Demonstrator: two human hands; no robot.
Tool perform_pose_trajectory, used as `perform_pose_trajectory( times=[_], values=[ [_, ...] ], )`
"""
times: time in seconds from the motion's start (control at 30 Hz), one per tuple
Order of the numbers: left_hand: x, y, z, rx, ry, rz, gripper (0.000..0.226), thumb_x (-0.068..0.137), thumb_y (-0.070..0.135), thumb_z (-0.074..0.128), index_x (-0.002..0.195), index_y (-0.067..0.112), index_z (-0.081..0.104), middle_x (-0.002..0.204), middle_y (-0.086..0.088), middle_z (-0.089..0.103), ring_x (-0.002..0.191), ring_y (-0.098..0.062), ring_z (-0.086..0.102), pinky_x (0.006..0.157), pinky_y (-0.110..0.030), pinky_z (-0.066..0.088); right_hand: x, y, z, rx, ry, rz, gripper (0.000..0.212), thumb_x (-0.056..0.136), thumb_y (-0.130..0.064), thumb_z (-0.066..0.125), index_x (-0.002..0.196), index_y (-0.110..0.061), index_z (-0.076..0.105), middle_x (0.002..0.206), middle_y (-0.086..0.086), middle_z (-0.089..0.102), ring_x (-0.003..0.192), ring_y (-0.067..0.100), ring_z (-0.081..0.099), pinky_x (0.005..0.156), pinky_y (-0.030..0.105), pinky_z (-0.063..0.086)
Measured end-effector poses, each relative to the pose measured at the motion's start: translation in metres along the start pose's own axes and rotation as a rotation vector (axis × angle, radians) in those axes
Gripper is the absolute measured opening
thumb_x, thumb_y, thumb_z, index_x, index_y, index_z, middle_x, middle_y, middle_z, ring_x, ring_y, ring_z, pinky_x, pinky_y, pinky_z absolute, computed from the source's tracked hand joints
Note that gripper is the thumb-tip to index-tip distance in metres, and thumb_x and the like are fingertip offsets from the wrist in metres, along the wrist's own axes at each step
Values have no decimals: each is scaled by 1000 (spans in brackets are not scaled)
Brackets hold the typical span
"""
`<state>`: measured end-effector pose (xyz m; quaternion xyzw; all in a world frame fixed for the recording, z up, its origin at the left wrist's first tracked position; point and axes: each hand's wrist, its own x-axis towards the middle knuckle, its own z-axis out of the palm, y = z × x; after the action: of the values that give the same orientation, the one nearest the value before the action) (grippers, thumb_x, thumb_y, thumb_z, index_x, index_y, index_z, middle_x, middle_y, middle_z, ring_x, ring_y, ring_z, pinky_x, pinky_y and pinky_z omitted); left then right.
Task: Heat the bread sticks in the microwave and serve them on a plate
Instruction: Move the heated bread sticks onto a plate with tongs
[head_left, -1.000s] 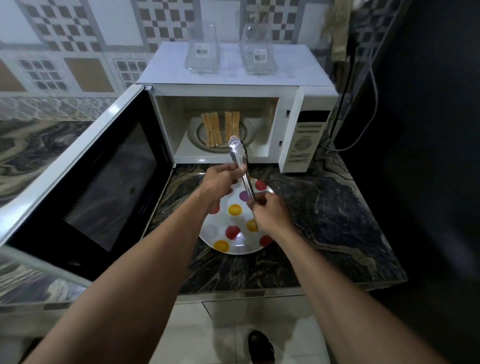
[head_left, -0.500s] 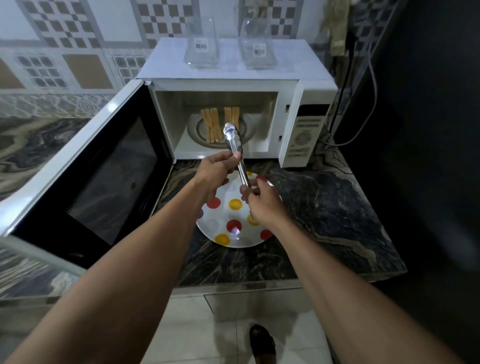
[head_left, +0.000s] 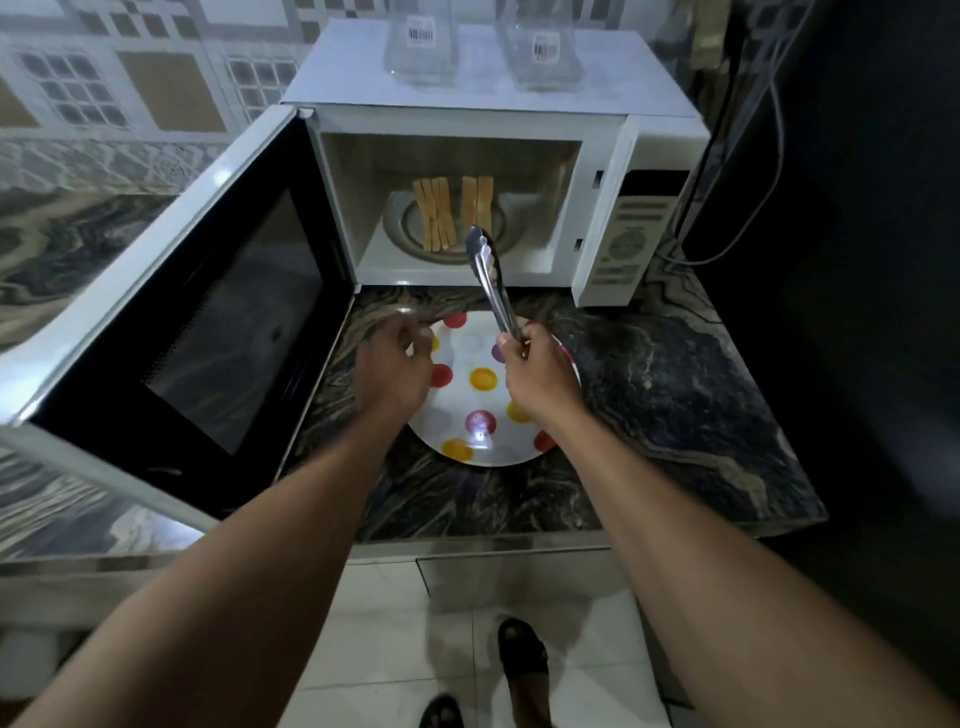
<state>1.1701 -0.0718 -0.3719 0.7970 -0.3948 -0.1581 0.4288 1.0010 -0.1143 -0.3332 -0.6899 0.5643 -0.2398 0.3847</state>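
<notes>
The microwave (head_left: 519, 171) stands on the dark marbled counter (head_left: 675, 395) with its door (head_left: 208, 322) swung fully open to the left. On the counter just in front of it lies a white plate (head_left: 483, 395) with coloured dots, still bare. The right hand (head_left: 540, 374) is closed around the handle end of a pair of metal tongs (head_left: 491, 275), whose tips are pointed into the oven mouth, close to but apart from the bread sticks (head_left: 452, 210). The left hand (head_left: 397, 364) is blurred above the plate's left rim; its fingers appear loosely curled with nothing held (the blur leaves this uncertain).

The sticks are best lifted one or two at a time, gripped near mid-length with light pressure so that none are crushed.

The pale golden sticks are laid in two groups, a left cluster and a right pair, on the glass turntable (head_left: 405, 228).
</notes>
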Motion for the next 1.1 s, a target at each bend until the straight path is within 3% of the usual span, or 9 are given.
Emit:
perform_pose_trajectory(
  times=[0.07,0.13,0.23,0.37,0.63,0.77,0.83,0.9,1.1],
  values=[
    [-14,-29,5,233,-34,88,50,95,44,50,138,20,56,136,-13,60,126,-35,52,104,-43,42,3,0,-1,-29,29,2,27,102,-42,44,108,-17,53,96,3,62,84,24,57,70,33,41],
    [-24,-51,14,329,-93,103,74,94,56,36,153,13,36,153,-17,42,141,-37,37,116,-48,29,8,-1,0,-48,55,3,27,102,-42,44,104,-17,53,95,2,62,87,26,60,73,36,47],
    [-29,-62,27,473,-164,117,83,94,62,19,159,10,17,164,-16,20,152,-35,13,122,-52,7,19,-3,1,-82,81,8,27,102,-40,44,101,-15,52,92,3,60,92,31,61,77,40,50],
    [-25,-60,29,562,-208,127,79,95,60,10,160,15,9,167,-13,9,154,-33,1,121,-53,-7,36,-10,2,-143,121,24,30,102,-38,44,105,-10,53,105,15,64,97,37,61,78,41,49],
    [-9,-58,27,588,-226,139,69,103,52,12,160,13,9,166,-14,14,154,-32,6,124,-48,0,68,-33,8,-180,155,88,35,102,-39,45,116,-8,51,113,14,64,98,35,61,68,33,40],
    [-9,-59,27,548,-187,133,78,96,58,5,161,15,9,166,-11,16,154,-29,9,124,-44,1,90,-47,11,-218,175,126,34,102,-39,47,117,-9,50,103,8,62,75,24,52,49,25,27],
    [-8,-60,29,528,-151,125,78,96,59,5,161,15,11,166,-9,19,154,-27,11,125,-43,2,103,-51,16,-215,172,136,38,101,-41,49,119,-7,50,108,9,64,79,25,56,51,25,34],
    [-8,-60,29,534,-126,125,80,96,60,3,160,14,14,165,-8,21,154,-26,13,125,-43,4,116,-53,22,-187,168,149,42,100,-43,50,121,-7,50,115,12,64,93,32,63,66,32,47],
    [-8,-60,29,531,-128,122,80,95,61,4,160,16,13,166,-6,22,154,-23,13,126,-42,4,137,-63,30,-198,160,155,36,99,-39,54,118,-8,53,104,8,64,84,26,59,58,31,39]
  ],
)
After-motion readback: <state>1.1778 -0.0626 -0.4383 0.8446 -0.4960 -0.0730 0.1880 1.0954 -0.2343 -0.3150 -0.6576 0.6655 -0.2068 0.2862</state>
